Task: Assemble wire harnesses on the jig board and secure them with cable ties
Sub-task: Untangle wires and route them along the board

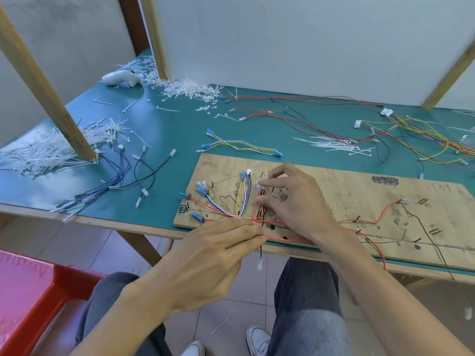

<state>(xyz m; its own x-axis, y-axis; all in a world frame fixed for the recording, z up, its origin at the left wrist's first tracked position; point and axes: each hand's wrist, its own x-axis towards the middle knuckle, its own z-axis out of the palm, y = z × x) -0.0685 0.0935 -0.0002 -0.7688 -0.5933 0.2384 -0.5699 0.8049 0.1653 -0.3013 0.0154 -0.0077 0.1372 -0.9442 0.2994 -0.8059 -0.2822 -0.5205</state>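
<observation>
A wooden jig board lies on the green table, marked with pen lines and black pegs. Red, yellow, white and blue wires fan across its left part and meet in a bundle at the near edge. My left hand pinches that bundle where the wires join. My right hand rests over the board's middle, its fingertips on a small white connector at the end of red wires. A black wire with a clear connector hangs off the board's edge.
Heaps of white cable ties lie at the left, at the back and to the right. Loose wire sets sprawl over the table, blue ones at left. A red crate stands on the floor.
</observation>
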